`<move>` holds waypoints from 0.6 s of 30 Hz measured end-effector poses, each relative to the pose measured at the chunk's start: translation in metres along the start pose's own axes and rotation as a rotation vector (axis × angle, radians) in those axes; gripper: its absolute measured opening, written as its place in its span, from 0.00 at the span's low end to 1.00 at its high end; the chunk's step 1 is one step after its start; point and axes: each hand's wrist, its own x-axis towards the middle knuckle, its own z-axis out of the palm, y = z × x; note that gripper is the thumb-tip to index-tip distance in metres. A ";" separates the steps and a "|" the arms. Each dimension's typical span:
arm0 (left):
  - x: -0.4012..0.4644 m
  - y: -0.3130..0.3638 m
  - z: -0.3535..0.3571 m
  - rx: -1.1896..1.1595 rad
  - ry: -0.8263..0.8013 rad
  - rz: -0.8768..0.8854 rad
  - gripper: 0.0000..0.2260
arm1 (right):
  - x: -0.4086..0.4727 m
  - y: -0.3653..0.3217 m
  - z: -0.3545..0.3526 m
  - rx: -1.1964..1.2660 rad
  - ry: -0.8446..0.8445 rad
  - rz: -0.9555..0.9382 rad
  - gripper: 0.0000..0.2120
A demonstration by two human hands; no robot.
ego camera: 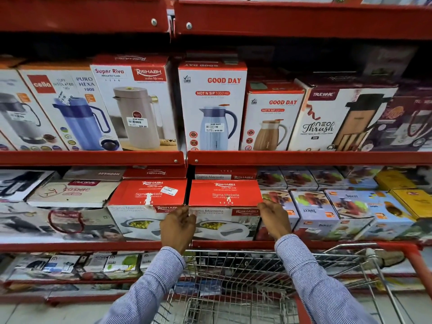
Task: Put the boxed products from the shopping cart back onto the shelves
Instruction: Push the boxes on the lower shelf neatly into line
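Both hands are on a red-and-white casserole box [225,208] at the lower middle of the frame, sitting at the front of the middle shelf [93,246]. The left hand [178,226] grips the box's left front corner with fingers curled round it; the right hand [274,217] grips the right front corner the same way. Both sleeves are striped blue and white.

Just left of it, touching, is a matching casserole box [147,199] with a price sticker on its lid. More red boxes sit behind the two. To the right of the held box stand rows of small juicer boxes [314,212], and yellow boxes fill the far right edge.

On the upper shelf [91,158] across the middle of the frame, tall flask boxes stand upright side by side: a blue jug box [67,108], a grey flask box [138,106], and a pale blue flask box [212,106].

The wire shopping cart [233,288] fills the bottom centre, below the arms. Its basket shows mostly bare wire; whether a box lies inside I cannot tell.
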 end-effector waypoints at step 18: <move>-0.047 0.010 0.117 0.000 -0.317 -0.007 0.06 | 0.096 0.053 -0.086 -0.885 -0.327 -0.183 0.52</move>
